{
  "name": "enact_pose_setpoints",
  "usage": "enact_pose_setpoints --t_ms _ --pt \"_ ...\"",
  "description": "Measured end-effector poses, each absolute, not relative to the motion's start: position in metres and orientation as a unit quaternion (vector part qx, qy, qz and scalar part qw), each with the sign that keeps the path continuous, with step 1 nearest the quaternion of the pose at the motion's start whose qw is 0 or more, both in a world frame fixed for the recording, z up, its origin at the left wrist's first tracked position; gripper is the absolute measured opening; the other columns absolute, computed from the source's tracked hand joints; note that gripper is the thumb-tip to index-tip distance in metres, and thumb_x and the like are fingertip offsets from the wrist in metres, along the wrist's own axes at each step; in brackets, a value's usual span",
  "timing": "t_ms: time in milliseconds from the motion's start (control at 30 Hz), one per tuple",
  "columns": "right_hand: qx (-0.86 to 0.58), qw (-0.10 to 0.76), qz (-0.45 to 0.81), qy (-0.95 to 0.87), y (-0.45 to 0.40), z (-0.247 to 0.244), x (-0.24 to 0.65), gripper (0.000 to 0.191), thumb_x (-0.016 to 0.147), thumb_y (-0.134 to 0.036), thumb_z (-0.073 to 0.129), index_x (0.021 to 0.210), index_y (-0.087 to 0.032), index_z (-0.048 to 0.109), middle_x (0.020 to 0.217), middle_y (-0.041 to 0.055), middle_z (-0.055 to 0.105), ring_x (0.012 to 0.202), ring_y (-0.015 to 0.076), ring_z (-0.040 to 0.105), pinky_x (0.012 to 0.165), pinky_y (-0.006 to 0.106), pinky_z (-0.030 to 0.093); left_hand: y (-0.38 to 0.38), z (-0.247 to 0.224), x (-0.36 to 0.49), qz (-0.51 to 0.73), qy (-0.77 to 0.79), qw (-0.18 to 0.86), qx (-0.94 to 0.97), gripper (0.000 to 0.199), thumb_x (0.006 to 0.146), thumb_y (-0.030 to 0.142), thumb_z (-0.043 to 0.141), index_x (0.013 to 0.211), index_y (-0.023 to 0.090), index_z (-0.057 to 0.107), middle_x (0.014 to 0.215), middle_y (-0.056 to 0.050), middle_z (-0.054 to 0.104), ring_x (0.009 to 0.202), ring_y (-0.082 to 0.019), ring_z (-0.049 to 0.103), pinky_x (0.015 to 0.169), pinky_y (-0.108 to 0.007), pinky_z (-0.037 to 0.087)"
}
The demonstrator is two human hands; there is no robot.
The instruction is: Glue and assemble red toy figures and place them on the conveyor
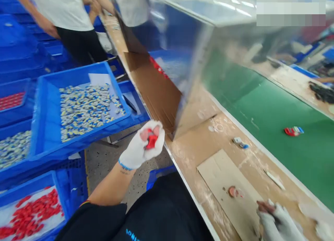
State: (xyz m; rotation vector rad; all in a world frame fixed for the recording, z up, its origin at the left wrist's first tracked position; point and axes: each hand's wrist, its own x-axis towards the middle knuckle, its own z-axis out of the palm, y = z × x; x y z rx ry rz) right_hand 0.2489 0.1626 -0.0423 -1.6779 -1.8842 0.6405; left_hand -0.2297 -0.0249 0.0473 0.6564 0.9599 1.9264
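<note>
My left hand [139,148], in a white glove with bare fingertips, is curled closed around small red plastic pieces [151,141]. It is held beside the bench edge, near a blue tray [47,105] of many small grey, blue and yellow parts [85,108]. At the lower right, my right hand [280,222], gloved the same way, has its fingers drawn together above the edge of a flat cardboard sheet [221,171]. What its fingers hold, if anything, I cannot make out. On the cardboard sits a small round reddish container [232,191] with dark spots beside it.
A blue tray of red pieces [33,213] lies lower left. On the bench are a small white-and-blue part [240,142] and a thin white tool [275,180]. A red-and-white piece [293,131] lies on the green belt [261,105]. Another person [68,21] stands beyond the trays.
</note>
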Motion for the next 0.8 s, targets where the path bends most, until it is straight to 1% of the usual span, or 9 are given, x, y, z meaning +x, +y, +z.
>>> enact_pose_setpoints --t_ms 67,133,233,300,367,500,633,733,800 --pt "-0.608 0.276 0.192 -0.719 0.141 -0.013 0.224 0.025 0.079 -0.06 0.082 0.086 -0.037 0.087 0.083 0.0103 0.084 0.083 0.0425 0.085 0.068 0.057 0.071 -0.031 0.046 -0.193 0.701 0.348 0.526 0.332 0.057 0.1 0.079 0.088 0.095 0.026 0.068 0.07 0.003 0.066 0.045 -0.008 0.036 0.041 -0.023 0.026" --pt "-0.53 0.312 0.228 -0.755 0.136 0.008 0.198 0.017 0.087 -0.045 0.078 0.082 -0.03 0.084 0.078 0.006 0.082 0.075 0.0307 0.081 0.071 0.045 0.07 -0.026 0.04 -0.169 0.646 0.315 0.602 0.35 0.05 0.102 0.074 0.089 0.1 0.027 0.072 0.077 0.0 0.073 0.046 -0.008 0.038 0.044 -0.024 0.03" --pt "-0.453 0.354 0.267 -0.773 0.149 0.01 0.18 0.014 0.093 -0.027 0.073 0.081 -0.028 0.079 0.076 0.001 0.081 0.072 0.0216 0.077 0.073 0.035 0.066 0.007 0.024 -0.151 0.596 0.329 0.642 0.352 0.057 0.079 0.064 0.112 0.11 0.031 0.077 0.1 -0.002 0.08 0.052 -0.007 0.043 0.047 -0.025 0.034" --pt "-0.466 0.365 0.262 -0.762 0.153 -0.001 0.181 0.016 0.095 -0.029 0.07 0.081 -0.028 0.077 0.079 0.0007 0.082 0.076 0.0209 0.078 0.077 0.035 0.067 0.039 0.014 -0.143 0.542 0.386 0.627 0.406 0.062 0.073 0.046 0.117 0.119 0.032 0.078 0.109 -0.002 0.079 0.058 -0.009 0.051 0.051 -0.026 0.041" --pt "-0.473 0.375 0.265 -0.752 0.149 -0.011 0.184 0.016 0.097 -0.03 0.07 0.084 -0.028 0.079 0.083 0.0009 0.083 0.078 0.0203 0.078 0.079 0.035 0.068 0.072 0.007 -0.136 0.466 0.455 0.582 0.487 0.057 0.079 0.032 0.106 0.129 0.031 0.078 0.107 -0.001 0.079 0.067 -0.013 0.061 0.061 -0.029 0.051" --pt "-0.472 0.389 0.285 -0.738 0.137 -0.02 0.186 0.014 0.099 -0.03 0.073 0.089 -0.027 0.082 0.084 0.0001 0.083 0.077 0.0189 0.077 0.079 0.034 0.068 0.127 0.007 -0.121 0.381 0.472 0.556 0.568 0.07 0.081 0.028 0.09 0.146 0.026 0.065 0.107 -0.002 0.079 0.077 -0.019 0.07 0.075 -0.034 0.06" --pt "-0.475 0.421 0.307 -0.709 0.135 -0.023 0.182 0.01 0.101 -0.031 0.077 0.094 -0.028 0.082 0.088 0.0006 0.084 0.08 0.0196 0.079 0.078 0.035 0.069 0.16 0.002 -0.106 0.368 0.452 0.557 0.592 0.056 0.076 0.027 0.087 0.125 0.026 0.059 0.121 -0.008 0.083 0.08 -0.018 0.07 0.075 -0.036 0.063" --pt "-0.493 0.445 0.311 -0.68 0.134 -0.024 0.181 0.006 0.1 -0.033 0.079 0.097 -0.027 0.082 0.088 0.0005 0.083 0.077 0.0187 0.077 0.073 0.034 0.069 0.168 -0.008 -0.1 0.382 0.454 0.532 0.604 0.041 0.081 0.033 0.084 0.118 0.025 0.068 0.136 -0.012 0.084 0.092 -0.022 0.076 0.083 -0.04 0.067" --pt "-0.499 0.467 0.311 -0.661 0.132 -0.021 0.18 0.005 0.1 -0.032 0.079 0.099 -0.028 0.08 0.088 -0.0003 0.082 0.075 0.0176 0.076 0.07 0.033 0.068 0.166 -0.015 -0.098 0.403 0.46 0.526 0.591 0.037 0.084 0.037 0.084 0.118 0.026 0.075 0.134 -0.011 0.086 0.099 -0.025 0.08 0.087 -0.043 0.07"
